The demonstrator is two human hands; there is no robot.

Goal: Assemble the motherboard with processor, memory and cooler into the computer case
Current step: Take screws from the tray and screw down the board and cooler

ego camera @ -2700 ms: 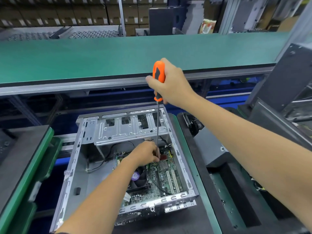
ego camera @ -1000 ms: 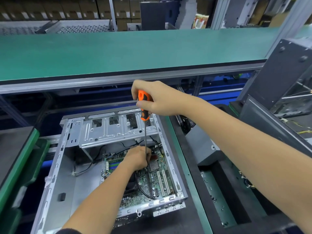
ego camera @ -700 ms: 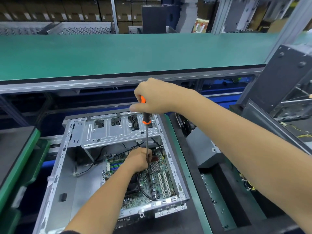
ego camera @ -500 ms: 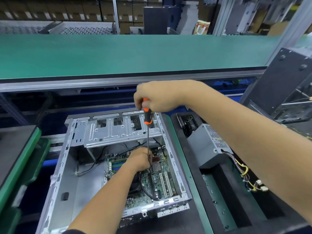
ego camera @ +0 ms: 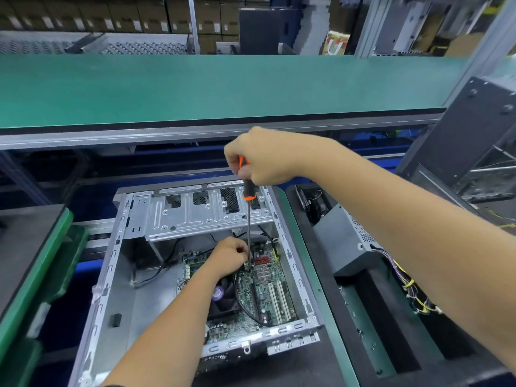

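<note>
No writing can be read on the open case (ego camera: 111, 275), where the motherboard (ego camera: 262, 297) lies at the right. The left hand (ego camera: 229, 256) pinches the screwdriver (ego camera: 247, 191) shaft near its hidden tip. Above the case, the right hand (ego camera: 265, 157) grips the handle, mostly covering it.

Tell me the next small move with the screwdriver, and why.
Probably turn the orange-handled screwdriver in place to drive the screw. The right hand grips its handle, the shaft stands near upright, its tip meets the green motherboard, and the left hand steadies the shaft low down inside the grey metal case.
</note>
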